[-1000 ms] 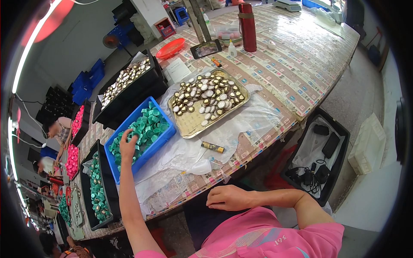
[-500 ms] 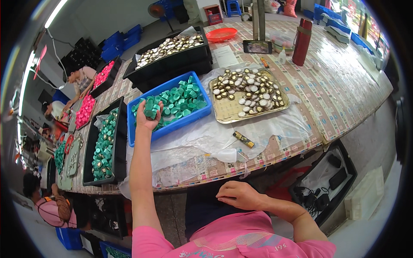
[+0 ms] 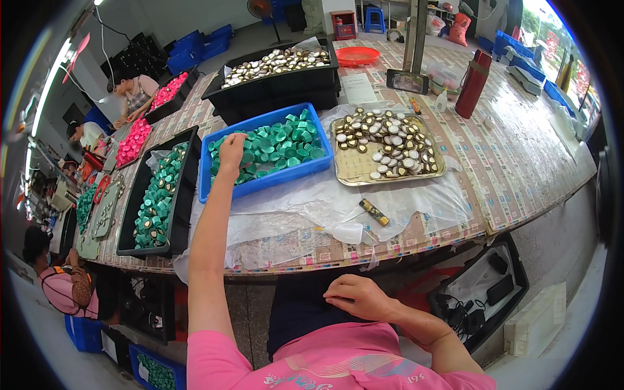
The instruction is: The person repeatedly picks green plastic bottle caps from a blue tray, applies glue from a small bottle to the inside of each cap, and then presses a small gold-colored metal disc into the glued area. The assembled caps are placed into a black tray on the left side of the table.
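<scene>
My left hand (image 3: 231, 151) is over the left part of a blue tray (image 3: 265, 183) filled with loose green bottle caps (image 3: 283, 140). Its back faces up and its fingers are curled in; whatever lies inside them is hidden. My right hand (image 3: 354, 296) rests in front of my waist below the table edge, fingers loosely folded, with nothing visible in them. Right of the blue tray, a gold metal tray (image 3: 354, 168) carries many small round white-and-gold discs (image 3: 396, 143). A gold-and-black cylinder (image 3: 374, 212) lies near the front edge beside a white translucent plastic piece (image 3: 346, 232).
A black crate (image 3: 170, 240) of green caps stands at the left; another black crate (image 3: 273, 91) holds discs behind. A red flask (image 3: 473, 84), a phone (image 3: 407, 82) and a red plate (image 3: 357, 56) stand farther back. Other people (image 3: 135, 97) work at the left.
My left hand has turned from palm up, holding several green caps, to back up with fingers curled over the tray. The view has shifted slightly; my right hand stays put.
</scene>
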Tool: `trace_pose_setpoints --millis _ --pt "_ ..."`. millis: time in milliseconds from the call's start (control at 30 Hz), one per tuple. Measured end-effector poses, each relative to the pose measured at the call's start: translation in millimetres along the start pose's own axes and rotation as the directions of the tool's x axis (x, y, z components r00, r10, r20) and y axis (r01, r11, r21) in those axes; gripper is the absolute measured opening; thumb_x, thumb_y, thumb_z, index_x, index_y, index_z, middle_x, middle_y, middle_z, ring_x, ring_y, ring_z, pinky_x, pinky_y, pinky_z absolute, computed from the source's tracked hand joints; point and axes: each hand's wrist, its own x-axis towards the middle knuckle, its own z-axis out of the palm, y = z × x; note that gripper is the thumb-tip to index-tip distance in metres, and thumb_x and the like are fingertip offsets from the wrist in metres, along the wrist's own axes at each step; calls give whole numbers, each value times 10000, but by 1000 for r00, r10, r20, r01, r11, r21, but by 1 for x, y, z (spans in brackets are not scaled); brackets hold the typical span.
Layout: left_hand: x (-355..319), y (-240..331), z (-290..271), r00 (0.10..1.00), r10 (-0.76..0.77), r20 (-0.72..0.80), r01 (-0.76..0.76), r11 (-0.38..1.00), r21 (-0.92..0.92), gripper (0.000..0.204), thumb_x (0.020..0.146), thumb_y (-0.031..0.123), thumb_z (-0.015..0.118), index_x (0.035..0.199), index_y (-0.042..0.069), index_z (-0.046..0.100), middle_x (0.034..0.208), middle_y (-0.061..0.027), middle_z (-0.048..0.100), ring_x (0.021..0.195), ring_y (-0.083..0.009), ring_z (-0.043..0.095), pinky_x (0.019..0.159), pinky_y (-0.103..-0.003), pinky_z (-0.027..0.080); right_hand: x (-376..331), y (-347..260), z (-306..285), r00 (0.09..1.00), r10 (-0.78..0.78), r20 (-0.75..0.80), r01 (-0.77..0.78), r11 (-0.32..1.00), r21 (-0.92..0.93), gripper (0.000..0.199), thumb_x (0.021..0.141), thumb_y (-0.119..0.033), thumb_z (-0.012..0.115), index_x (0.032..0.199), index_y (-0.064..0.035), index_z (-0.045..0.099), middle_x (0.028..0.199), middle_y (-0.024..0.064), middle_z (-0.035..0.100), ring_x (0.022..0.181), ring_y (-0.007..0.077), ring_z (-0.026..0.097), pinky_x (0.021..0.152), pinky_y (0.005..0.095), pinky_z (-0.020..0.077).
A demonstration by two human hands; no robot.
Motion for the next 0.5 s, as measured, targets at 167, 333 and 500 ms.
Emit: trace_pose_setpoints --millis 167,333,500 --pt "8 -6 1 985 151 -81 -130 966 223 364 918 439 543 1042 102 601 650 10 563 611 -138 592 412 -248 432 -3 0 -1 1000 4 -2 -4 1000 -3 111 819 -99 695 919 -53 679 909 95 640 813 268 639 691 348 528" --pt "12 -7 -6 972 -233 28 210 811 -546 437 918 516 522 1029 97 576 784 -34 583 685 -173 602 402 -240 417 -3 -1 -3 1000 2 -5 -2 1000 -3 110 819 -94 694 919 -50 678 909 97 640 811 270 637 690 346 528" --pt "-9 2 -15 882 -208 423 470 320 -823 385 932 455 547 1001 76 546 906 -76 579 836 -195 609 397 -198 422 -5 0 -4 1000 10 -17 -10 1000 -5 109 815 -92 695 914 -50 679 911 97 641 815 269 637 695 347 529"
